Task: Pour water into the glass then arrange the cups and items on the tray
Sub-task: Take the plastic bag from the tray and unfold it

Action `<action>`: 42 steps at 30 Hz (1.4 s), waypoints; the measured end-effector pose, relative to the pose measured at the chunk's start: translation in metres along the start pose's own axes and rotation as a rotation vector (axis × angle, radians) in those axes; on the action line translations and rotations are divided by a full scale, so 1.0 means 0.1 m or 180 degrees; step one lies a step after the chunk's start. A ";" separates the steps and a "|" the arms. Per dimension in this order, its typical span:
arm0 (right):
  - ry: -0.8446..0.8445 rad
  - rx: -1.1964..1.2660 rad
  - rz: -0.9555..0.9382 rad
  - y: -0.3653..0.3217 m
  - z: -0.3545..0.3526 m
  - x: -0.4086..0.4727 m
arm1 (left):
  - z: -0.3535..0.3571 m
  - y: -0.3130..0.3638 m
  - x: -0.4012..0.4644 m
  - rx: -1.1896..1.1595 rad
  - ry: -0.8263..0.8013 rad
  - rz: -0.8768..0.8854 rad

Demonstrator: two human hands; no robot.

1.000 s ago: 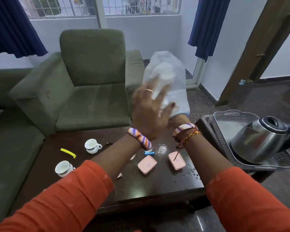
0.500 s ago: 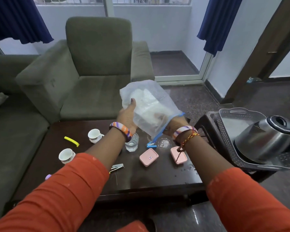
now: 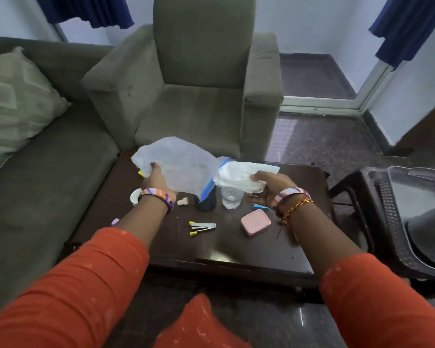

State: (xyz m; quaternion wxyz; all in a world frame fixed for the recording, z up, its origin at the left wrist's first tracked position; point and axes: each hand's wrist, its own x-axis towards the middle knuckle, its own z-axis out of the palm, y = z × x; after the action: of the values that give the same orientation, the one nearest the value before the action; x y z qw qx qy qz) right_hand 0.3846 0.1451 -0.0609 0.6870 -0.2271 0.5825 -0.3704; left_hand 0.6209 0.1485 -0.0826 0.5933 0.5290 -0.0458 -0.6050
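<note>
Since half a second ago the clear plastic bag (image 3: 183, 167) has come down from chest height to just above the tabletop (image 3: 236, 247), and the white folded cloth (image 3: 241, 178) that sat inside it is now drawn out of its blue-edged mouth.

Head view: the left hand (image 3: 158, 180) grips the bag's closed end, fingers curled into the crumpled plastic. The right hand (image 3: 269, 187) pinches the cloth, thumb on top, directly over the glass (image 3: 232, 197). The glass stands upright near the middle of the tabletop, clear, with water in it. A white cup (image 3: 135, 196) shows partly behind the left wrist. A pink case (image 3: 256, 221) lies near the right wrist and nail clippers (image 3: 202, 228) lie nearer the front edge. The grey tray (image 3: 387, 194) rests on a dark side stand to the right, well apart from the glass.
</note>
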 end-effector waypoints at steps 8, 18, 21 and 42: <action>0.0196 -0.0121 0.0168 0.14 0.65 0.44 | -0.81 0.39 0.38 -0.0292 0.0749 0.0011; 0.1076 -0.0048 0.0200 0.48 1.17 1.32 | -1.07 0.42 1.22 0.0255 0.0390 -0.0381; 0.1370 -0.0320 0.0267 0.59 1.22 1.54 | -1.08 0.44 1.43 0.0338 0.0311 -0.0518; 0.2026 -0.2648 -0.0267 0.91 1.37 1.93 | -1.13 0.52 1.76 0.0289 0.0061 -0.0917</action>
State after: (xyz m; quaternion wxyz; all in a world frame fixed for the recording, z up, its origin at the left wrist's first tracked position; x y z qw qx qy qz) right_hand 0.5481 0.0360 -0.2208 0.3124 -0.3800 0.8506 -0.1857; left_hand 0.7805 0.0631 -0.1990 0.4763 0.5621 0.0090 -0.6761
